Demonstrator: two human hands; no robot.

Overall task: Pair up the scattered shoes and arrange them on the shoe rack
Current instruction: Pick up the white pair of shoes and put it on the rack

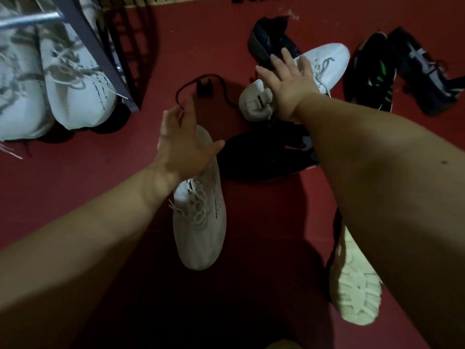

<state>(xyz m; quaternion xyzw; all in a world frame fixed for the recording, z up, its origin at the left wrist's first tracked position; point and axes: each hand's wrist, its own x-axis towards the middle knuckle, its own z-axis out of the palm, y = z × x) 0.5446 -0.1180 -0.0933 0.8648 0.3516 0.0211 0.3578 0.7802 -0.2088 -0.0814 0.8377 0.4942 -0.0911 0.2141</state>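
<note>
A white laced sneaker (201, 222) lies on the red floor in the middle, toe toward me. My left hand (180, 144) hovers over its heel end with fingers loosely spread, holding nothing. Farther off, a matching white sneaker (329, 61) lies among dark shoes. My right hand (289, 79) reaches over its heel with straight, spread fingers; contact is unclear. A black sneaker (266, 157) lies between the two white ones. A pair of white sneakers (75, 86) sits on the shoe rack (83, 34) at the upper left.
A black high-top shoe (266, 39) stands behind my right hand. Two dark sneakers with green marks (377, 71) lie at the far right. An upturned pale sole (354, 285) shows under my right forearm. A black cord with a small plug (205, 84) lies on the floor.
</note>
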